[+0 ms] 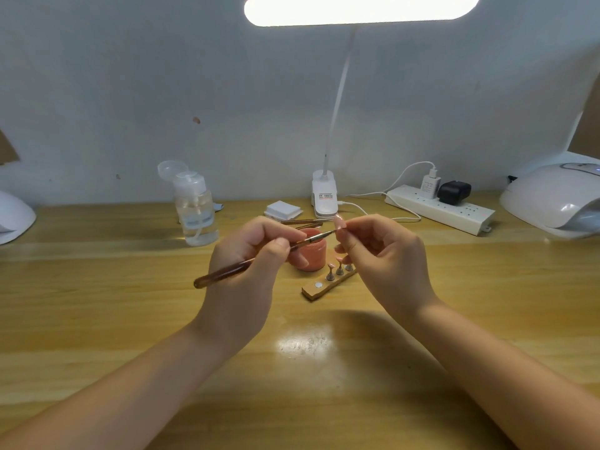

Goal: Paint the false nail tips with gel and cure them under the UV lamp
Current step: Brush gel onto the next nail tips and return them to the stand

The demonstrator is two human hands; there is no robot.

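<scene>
The UV lamp [555, 196] at three o'clock is cut off; the jar [310, 251] sits half hidden (behind fingers).

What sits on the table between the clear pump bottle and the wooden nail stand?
The pink gel jar, partly hidden behind the left hand holding the brush, in the head view.

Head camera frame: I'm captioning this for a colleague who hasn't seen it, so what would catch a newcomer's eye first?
First, the two hands at centre: the left hand holds a brush whose tip meets a nail tip pinched by the right hand. Then the glowing desk lamp at the top, and the pink gel jar on the wooden table.
</scene>
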